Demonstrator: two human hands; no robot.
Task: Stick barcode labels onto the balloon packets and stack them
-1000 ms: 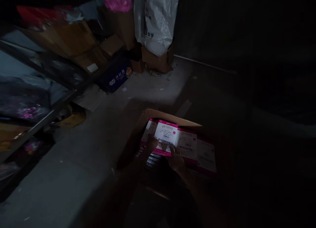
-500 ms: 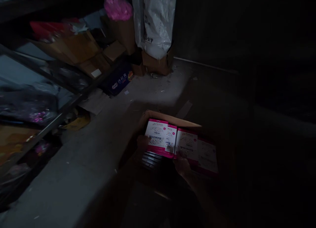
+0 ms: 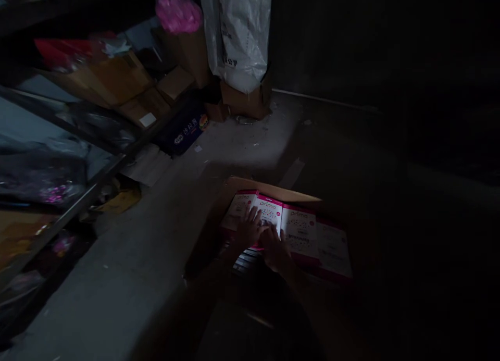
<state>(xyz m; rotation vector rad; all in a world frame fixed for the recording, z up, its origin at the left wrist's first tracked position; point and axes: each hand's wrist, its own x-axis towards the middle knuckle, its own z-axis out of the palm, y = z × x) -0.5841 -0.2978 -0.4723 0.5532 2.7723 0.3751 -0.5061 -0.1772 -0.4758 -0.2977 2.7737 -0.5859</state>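
White and pink packs marked "prima" lie side by side in an open cardboard box (image 3: pixel 273 188) on the floor. My left hand (image 3: pixel 248 229) rests on the second pack (image 3: pixel 269 210) from the left, its fingers spread. Just right of it, my right hand (image 3: pixel 273 246) touches the lower part of the same pack; its fingers are dim, and whether they grip anything is unclear. To the right sit a third pack (image 3: pixel 300 236) and a darker fourth one (image 3: pixel 334 249). Below my hands, dark stacked edges (image 3: pixel 247 261) show inside the box.
Shelving (image 3: pixel 105 171) with cartons and plastic bags runs along the left. A blue carton (image 3: pixel 187 126) stands by its foot. Behind, a white sack (image 3: pixel 246 43) rises from a brown box (image 3: pixel 248 100). The right side is very dark.
My left hand has moved right from the left pack's edge onto the second pack, which now lies more fully exposed. My right hand has shifted slightly left.
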